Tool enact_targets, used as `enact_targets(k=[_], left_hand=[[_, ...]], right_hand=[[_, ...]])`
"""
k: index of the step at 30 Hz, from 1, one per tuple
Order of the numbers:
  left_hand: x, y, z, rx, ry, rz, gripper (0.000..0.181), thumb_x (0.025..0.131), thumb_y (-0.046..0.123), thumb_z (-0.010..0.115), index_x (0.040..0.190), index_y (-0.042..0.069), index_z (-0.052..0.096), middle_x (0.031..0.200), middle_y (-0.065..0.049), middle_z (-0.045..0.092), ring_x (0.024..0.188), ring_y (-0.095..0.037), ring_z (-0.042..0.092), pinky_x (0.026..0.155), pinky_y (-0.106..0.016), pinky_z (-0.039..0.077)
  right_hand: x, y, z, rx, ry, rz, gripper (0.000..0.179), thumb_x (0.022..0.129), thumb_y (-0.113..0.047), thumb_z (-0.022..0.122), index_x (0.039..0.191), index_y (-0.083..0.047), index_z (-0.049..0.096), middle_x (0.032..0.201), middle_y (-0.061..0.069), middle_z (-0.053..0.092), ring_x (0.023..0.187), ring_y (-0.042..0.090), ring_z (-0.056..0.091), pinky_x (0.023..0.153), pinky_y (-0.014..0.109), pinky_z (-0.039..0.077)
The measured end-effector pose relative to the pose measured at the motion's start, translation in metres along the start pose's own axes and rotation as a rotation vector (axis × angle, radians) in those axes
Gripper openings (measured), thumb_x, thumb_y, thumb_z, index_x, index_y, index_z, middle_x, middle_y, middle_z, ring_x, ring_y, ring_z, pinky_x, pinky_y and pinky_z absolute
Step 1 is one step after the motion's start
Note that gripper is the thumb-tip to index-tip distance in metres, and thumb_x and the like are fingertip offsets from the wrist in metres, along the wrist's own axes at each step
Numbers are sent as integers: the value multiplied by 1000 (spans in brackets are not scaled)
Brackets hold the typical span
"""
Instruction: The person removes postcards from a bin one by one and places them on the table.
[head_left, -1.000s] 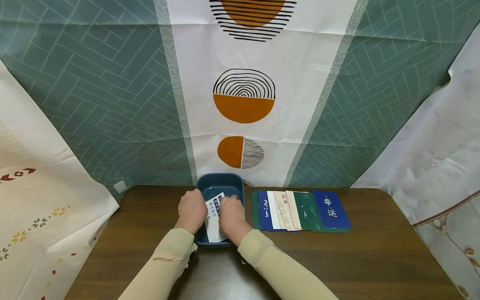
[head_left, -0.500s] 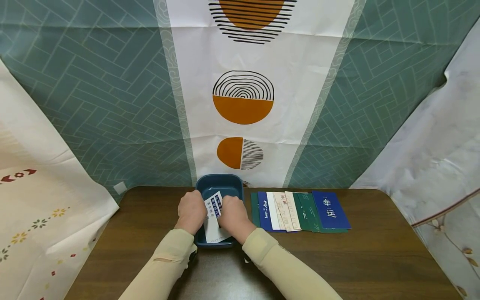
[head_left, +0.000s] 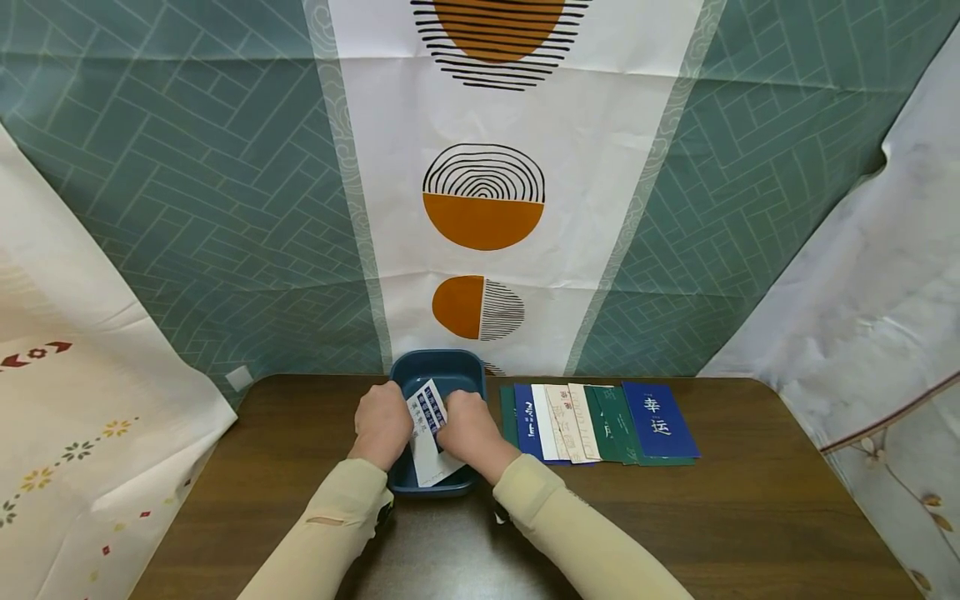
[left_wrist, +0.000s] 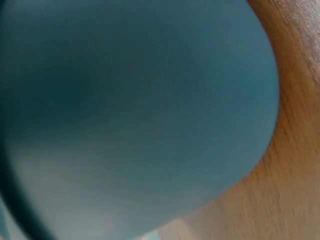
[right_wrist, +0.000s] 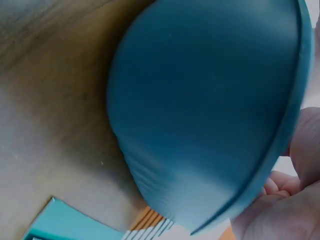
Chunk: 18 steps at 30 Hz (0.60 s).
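A white paper slip (head_left: 426, 417) with blue printed characters lies tilted over a dark blue tray (head_left: 405, 362) in the head view. My left hand (head_left: 381, 425) grips its left edge, knuckles up, over the tray's left rim. At the right, my right hand (head_left: 468, 429) pinches the slip by its other edge. The slip's lower part is plain white and angles out under the right hand. Curled fingers (right_wrist: 282, 192) show beside the tray's rim in the right wrist view. The left wrist view is mostly filled by the tray's outer wall (left_wrist: 150, 110), hiding the left hand.
Right of the tray, several overlapping paper cards lie in a row: green (head_left: 615, 425), white, cream and blue, with a blue card (head_left: 660, 419) at the end. The brown wooden table (head_left: 750, 500) meets a patterned cloth (head_left: 480, 108) behind.
My right hand has moved slightly right and turned, shifting the slip's lower part to the right. More of the blue print now shows. The left hand stays nearly still.
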<state>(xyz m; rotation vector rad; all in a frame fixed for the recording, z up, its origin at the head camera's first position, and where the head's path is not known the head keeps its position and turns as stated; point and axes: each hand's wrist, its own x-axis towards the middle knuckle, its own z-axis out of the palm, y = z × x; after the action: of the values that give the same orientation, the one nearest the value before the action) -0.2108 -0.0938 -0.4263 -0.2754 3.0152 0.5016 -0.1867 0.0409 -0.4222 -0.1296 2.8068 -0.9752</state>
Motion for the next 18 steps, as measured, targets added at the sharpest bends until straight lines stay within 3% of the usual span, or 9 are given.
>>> enact_targets(k=[6,18], left_hand=[[1,0,1,6,24,10,20,81,9,65,96,-4,63,74,-16,63,54,-24,57,44,-39,51],[2,-2,0,18,13,31,18,85,6,57,97,-5,65,89,-23,66,63,-31,63,42,-41,48]], right_hand=[[-1,1,-12,50,32,-11,24,78,-9,72,99,-1,67,84,9,68,60,15,63,50,34,55],[-1,21,-56,61,144,-6,23,80,-15,71,99,-2,67,84,6,66,67,14,60,52,24,49]])
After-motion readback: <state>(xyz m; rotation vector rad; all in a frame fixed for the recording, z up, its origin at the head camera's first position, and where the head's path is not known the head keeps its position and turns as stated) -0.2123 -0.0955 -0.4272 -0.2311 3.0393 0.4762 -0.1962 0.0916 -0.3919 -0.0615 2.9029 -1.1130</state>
